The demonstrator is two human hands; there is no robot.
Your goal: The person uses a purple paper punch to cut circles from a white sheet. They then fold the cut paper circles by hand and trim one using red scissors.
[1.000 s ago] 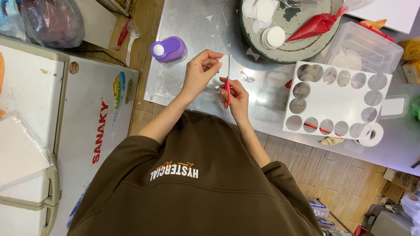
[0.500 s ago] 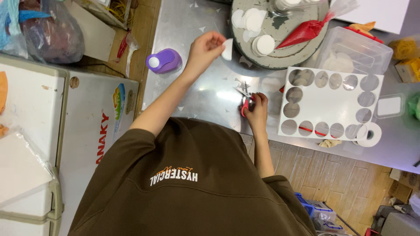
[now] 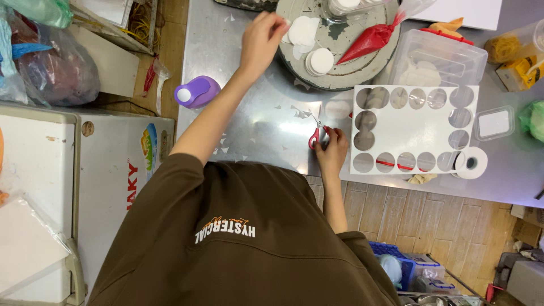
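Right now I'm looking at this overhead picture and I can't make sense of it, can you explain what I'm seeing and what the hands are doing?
This is one camera view from above, looking down on a person in a brown shirt at a steel table. No machine is involved, only two bare hands. The left hand reaches up to white paper circles lying on a round grey stand. The right hand holds small red-handled scissors down on the table. Nearby lie a white sheet with round holes, a red piping bag, a purple punch, a tape roll and paper scraps.
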